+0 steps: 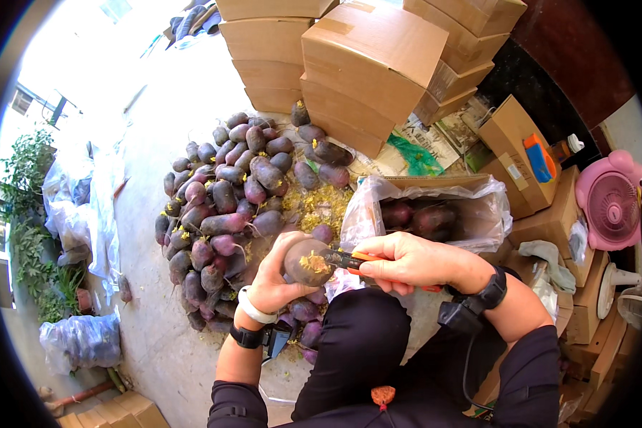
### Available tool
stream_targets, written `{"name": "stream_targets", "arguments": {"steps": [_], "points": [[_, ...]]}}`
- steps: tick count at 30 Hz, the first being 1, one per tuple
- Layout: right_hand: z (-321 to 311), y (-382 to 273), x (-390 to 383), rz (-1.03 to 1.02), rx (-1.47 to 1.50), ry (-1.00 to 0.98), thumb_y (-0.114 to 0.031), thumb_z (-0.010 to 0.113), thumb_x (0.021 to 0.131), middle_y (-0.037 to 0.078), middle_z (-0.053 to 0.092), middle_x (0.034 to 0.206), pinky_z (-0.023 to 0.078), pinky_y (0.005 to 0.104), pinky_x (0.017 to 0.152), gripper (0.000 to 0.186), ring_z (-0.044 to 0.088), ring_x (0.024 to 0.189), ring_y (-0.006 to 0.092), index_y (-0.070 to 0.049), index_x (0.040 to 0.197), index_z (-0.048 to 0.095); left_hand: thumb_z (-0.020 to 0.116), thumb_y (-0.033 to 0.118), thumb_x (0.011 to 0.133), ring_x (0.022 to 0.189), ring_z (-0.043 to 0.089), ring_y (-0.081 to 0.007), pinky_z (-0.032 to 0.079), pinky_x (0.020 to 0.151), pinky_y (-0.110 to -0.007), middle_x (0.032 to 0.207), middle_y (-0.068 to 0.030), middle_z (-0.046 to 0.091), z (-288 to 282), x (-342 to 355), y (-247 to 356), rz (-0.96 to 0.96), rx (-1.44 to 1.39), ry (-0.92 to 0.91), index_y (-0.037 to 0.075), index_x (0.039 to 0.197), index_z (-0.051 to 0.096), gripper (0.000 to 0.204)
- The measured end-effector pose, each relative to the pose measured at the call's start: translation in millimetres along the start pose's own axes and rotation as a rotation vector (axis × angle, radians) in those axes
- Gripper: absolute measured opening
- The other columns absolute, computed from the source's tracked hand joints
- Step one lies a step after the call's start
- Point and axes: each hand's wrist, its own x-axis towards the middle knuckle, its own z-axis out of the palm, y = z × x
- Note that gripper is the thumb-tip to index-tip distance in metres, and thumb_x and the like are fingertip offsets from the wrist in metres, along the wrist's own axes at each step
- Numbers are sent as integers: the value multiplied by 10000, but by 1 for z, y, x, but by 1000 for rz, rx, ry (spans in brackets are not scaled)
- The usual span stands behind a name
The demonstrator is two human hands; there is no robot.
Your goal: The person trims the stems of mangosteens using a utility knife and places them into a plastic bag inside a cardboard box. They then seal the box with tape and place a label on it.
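Note:
My left hand point(278, 285) is wrapped round a dark, round root point(298, 260) with a yellowish top facing right. My right hand point(399, 260) grips an orange-and-black handled cutting tool point(357, 262), its dark end touching the root's yellow top. Beyond my hands lies a large heap of dark purple oblong roots point(221, 200) on the concrete floor, with yellow trimmings point(321, 210) scattered at its right side. A plastic-lined carton point(492, 210) holding more dark roots sits ahead of my right hand.
Stacked cartons point(364, 57) stand at the back. A pink fan point(610, 200), an open carton point(513, 143) and other boxes crowd the right. Bagged items point(78, 342) and plants point(32, 192) line the left side. My bent knee point(349, 342) is below my hands.

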Motion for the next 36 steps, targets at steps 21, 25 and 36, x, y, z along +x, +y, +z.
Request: {"name": "stream_targets", "arguments": {"steps": [21, 25, 36], "points": [[23, -3, 24, 37, 534, 18, -336, 425, 1013, 21, 535, 701, 462, 246, 431, 256, 517, 493, 95, -89, 1061, 474, 787, 76, 618, 1071, 475, -394, 390, 946, -475, 1166, -202, 497, 46, 16, -12, 255, 800, 837, 7, 1250, 473, 709], [25, -3, 30, 55, 741, -31, -347, 407, 1019, 33, 524, 724, 478, 279, 441, 266, 520, 518, 117, -87, 1061, 443, 775, 89, 591, 1043, 478, -386, 389, 920, -504, 1125, -186, 508, 41, 18, -16, 274, 977, 872, 23, 1243, 481, 718], [38, -21, 39, -152, 801, 18, -338, 424, 1014, 39, 531, 685, 473, 305, 408, 258, 532, 478, 139, -93, 1093, 442, 746, 117, 652, 1029, 521, -328, 440, 856, -449, 1066, -101, 527, 41, 10, -50, 100, 969, 756, 96, 1191, 522, 584]]}}
